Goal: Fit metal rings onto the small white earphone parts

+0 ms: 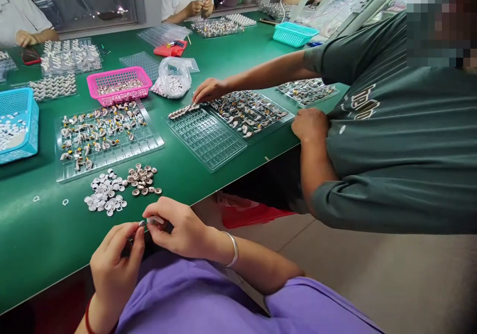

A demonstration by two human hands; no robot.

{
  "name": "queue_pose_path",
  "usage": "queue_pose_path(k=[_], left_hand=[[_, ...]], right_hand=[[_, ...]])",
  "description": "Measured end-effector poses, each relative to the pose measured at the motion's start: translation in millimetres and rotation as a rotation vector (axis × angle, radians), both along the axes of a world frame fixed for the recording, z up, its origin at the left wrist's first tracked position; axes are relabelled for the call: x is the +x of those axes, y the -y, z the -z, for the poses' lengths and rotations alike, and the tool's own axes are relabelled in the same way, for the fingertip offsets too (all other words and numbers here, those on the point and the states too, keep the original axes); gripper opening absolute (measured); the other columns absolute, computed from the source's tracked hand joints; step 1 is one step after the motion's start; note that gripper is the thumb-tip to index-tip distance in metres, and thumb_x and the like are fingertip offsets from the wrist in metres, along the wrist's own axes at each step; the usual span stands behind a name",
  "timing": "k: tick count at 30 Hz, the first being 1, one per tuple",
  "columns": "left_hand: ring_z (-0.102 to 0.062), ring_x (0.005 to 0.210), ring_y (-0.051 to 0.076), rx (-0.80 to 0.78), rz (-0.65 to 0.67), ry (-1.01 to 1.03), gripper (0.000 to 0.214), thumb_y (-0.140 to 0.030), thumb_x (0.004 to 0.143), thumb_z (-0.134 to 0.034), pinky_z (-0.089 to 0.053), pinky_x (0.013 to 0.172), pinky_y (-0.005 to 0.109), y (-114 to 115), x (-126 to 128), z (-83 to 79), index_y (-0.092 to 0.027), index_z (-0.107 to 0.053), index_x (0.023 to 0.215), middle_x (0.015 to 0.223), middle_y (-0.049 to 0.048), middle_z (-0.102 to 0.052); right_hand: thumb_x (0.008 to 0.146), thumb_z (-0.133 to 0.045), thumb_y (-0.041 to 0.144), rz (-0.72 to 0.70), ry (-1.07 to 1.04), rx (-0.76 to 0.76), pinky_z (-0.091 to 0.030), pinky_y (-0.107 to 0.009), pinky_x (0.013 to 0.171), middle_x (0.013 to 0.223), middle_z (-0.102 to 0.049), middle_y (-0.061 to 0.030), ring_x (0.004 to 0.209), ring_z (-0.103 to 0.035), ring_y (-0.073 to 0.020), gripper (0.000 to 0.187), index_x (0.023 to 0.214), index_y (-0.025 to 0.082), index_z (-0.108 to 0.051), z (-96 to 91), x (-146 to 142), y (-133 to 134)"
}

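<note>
At the table's near edge, my left hand [117,257] pinches a small round grey-white cap [142,223] between thumb and fingertips. Close against it, my right hand [181,227] is closed on a small white stem-like piece [156,219]; the fingers partly cover it. The two pieces are nearly touching; whether they are joined I cannot tell. Just beyond my hands lie a pile of white round discs [106,192] and a pile of brownish metallic cups [142,179]. Behind these is a clear tray [149,147] of small white curved parts with yellow bits.
A co-worker's hand [210,90] touches a row of pieces on a clear tray [212,150] at right. Beyond stand a pink basket [97,89], a plastic bag [174,78] and a blue basket [32,120]. Two small white rings [65,202] lie at left.
</note>
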State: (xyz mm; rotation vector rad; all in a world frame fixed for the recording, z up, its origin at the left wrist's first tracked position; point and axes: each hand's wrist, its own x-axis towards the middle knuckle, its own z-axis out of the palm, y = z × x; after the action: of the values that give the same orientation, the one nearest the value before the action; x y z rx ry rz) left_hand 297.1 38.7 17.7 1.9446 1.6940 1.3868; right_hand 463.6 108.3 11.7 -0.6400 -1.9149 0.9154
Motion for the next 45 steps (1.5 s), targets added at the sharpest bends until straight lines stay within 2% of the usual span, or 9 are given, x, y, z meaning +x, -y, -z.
queue_pose_path(k=[3,6,9,14,16,19,24,36,45], left_hand=[[-0.068,0.065,0.009,0.122,0.009,-0.168,0.008,-0.012,0.088,-0.068,-0.053,0.064,0.016,2,3,-1.5,-0.017,-0.071,0.094,0.081,0.0019,-0.074],[-0.067,0.065,0.009,0.153,0.016,-0.207,0.008,-0.012,0.09,-0.066,-0.053,0.064,0.016,4,5,-3.8,-0.016,-0.07,0.095,0.081,0.0025,-0.073],[-0.067,0.063,0.009,0.08,0.016,-0.106,0.007,-0.013,0.088,-0.067,-0.053,0.061,0.016,6,6,-6.3,-0.018,-0.071,0.092,0.081,0.0015,-0.074],[-0.067,0.054,0.013,-0.343,0.048,0.359,0.016,-0.034,0.085,-0.071,-0.052,0.047,0.019,8,4,-9.3,-0.019,-0.074,0.089,0.071,0.0017,-0.074],[-0.067,0.054,0.015,-0.416,0.031,0.465,0.021,-0.038,0.082,-0.074,-0.052,0.046,0.02,8,4,-9.4,-0.018,-0.074,0.088,0.069,0.0023,-0.074],[-0.068,0.06,0.014,-0.318,-0.01,0.376,0.013,-0.032,0.082,-0.074,-0.054,0.052,0.02,10,4,-8.6,-0.02,-0.074,0.088,0.076,0.0015,-0.074],[-0.064,0.061,0.01,-0.14,-0.003,0.105,0.007,-0.019,0.086,-0.067,-0.052,0.056,0.019,10,5,-8.4,-0.022,-0.072,0.09,0.08,-0.0005,-0.07],[-0.058,0.056,0.009,-0.113,-0.001,-0.027,0.009,-0.016,0.086,-0.064,-0.047,0.053,0.02,9,6,-15.1,-0.021,-0.067,0.079,0.073,-0.0022,-0.066],[-0.06,0.058,0.012,-0.24,0.019,0.142,0.01,-0.018,0.08,-0.065,-0.048,0.052,0.022,8,8,-24.5,-0.021,-0.068,0.071,0.068,-0.0006,-0.066]], right_hand=[[0.089,-0.053,0.01,0.032,-0.002,0.199,-0.049,-0.021,0.065,0.079,-0.054,-0.0012,0.07,-0.052,-0.0118,0.009,0.091,0.018,-0.057,-0.3,0,1],[0.09,-0.055,0.013,0.042,-0.035,0.207,-0.05,-0.022,0.068,0.079,-0.054,-0.0017,0.076,-0.054,-0.0135,0.007,0.087,0.019,-0.055,-0.3,-1,2],[0.089,-0.056,0.014,0.012,-0.063,0.097,-0.049,-0.022,0.066,0.078,-0.055,-0.0007,0.072,-0.053,-0.0123,0.007,0.085,0.019,-0.054,-0.7,-1,3],[0.086,-0.058,0.02,-0.021,-0.077,-0.123,-0.043,-0.023,0.06,0.073,-0.052,0.0018,0.062,-0.048,-0.0101,0.005,0.082,0.019,-0.056,-3.3,0,4],[0.085,-0.058,0.021,-0.036,-0.064,-0.244,-0.043,-0.023,0.06,0.075,-0.054,0.001,0.063,-0.05,-0.0105,0.006,0.08,0.019,-0.056,-5.0,0,4],[0.083,-0.059,0.023,-0.048,-0.041,-0.37,-0.043,-0.023,0.061,0.078,-0.059,-0.0006,0.067,-0.053,-0.0114,0.006,0.079,0.019,-0.056,-6.8,-2,5],[0.081,-0.06,0.024,-0.056,-0.021,-0.432,-0.038,-0.021,0.055,0.067,-0.05,0.0044,0.056,-0.042,-0.0083,0.009,0.076,0.019,-0.054,-6.7,-4,6],[0.08,-0.062,0.024,-0.118,-0.032,-0.59,-0.034,-0.02,0.05,0.065,-0.048,0.0058,0.054,-0.04,-0.0071,0.009,0.078,0.018,-0.055,-8.3,-2,8],[0.079,-0.065,0.027,-0.358,-0.087,-0.853,-0.038,-0.02,0.054,0.068,-0.052,0.0045,0.058,-0.046,-0.0072,0.014,0.081,0.016,-0.056,-11.5,3,-1]])
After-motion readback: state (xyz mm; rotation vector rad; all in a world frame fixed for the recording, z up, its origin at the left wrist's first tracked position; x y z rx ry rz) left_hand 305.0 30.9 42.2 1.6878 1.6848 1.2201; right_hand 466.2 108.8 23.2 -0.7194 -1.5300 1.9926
